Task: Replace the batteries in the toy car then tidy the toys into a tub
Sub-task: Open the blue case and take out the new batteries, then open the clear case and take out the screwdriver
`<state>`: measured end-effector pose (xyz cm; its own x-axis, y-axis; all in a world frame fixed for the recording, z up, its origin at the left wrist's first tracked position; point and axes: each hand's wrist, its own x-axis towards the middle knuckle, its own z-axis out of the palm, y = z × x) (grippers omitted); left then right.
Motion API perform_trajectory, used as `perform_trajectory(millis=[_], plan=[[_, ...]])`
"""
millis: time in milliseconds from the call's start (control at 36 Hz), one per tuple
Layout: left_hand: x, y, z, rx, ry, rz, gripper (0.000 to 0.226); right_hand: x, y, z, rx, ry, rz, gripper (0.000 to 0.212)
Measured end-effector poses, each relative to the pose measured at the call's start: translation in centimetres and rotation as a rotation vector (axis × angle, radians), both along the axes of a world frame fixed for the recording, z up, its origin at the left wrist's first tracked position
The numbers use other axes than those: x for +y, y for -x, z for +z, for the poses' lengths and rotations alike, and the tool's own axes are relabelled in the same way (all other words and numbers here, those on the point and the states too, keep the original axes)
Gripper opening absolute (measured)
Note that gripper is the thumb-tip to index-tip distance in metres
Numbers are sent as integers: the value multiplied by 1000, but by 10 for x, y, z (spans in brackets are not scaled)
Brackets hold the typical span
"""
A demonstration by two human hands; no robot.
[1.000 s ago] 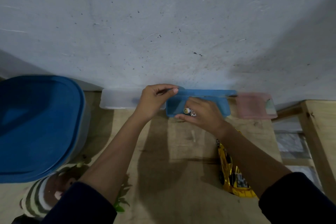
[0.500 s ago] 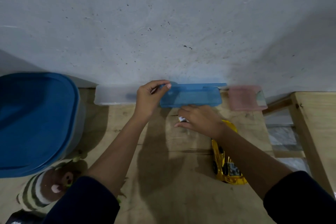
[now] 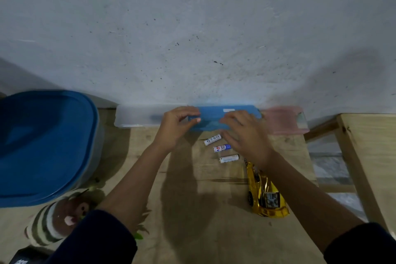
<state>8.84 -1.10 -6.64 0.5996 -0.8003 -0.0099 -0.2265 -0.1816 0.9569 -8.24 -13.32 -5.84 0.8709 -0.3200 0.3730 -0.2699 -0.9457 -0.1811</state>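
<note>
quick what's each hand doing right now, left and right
Left hand: fingers pinching the left end of the blue case.
Right hand: fingers spread, resting on the case's right part, gripping nothing; three batteries lie loose beneath.

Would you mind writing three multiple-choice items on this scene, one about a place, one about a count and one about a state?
1. Where does the yellow toy car lie?
A. inside the big blue tub
B. on the wooden table, under the right forearm
C. on top of the pink box

2. How many batteries lie loose on the table?
A. one
B. three
C. five

3. What is the state of the small blue case by the wall?
A. shut, with both hands on it
B. wide open and untouched
C. lying upside down on the floor

Answers:
1 B, the car rests on the wood beside and below the right hand.
2 B, three cells lie in a row before the case.
3 A, its lid is down, with the left hand and right hand on it.
</note>
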Motion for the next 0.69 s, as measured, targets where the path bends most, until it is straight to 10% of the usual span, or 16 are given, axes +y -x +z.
perform_trajectory(millis=[250, 556, 694], plan=[[6, 16, -15, -431, -176, -102, 20, -7, -1, 4, 191, -261, -188, 26], [9, 20, -2, -426, -240, -74, 28, -5, -13, 9, 190, -313, -248, 17], [46, 1, 9, -349, -89, 307, 39, 6, -38, 12, 95, -341, -95, 17]])
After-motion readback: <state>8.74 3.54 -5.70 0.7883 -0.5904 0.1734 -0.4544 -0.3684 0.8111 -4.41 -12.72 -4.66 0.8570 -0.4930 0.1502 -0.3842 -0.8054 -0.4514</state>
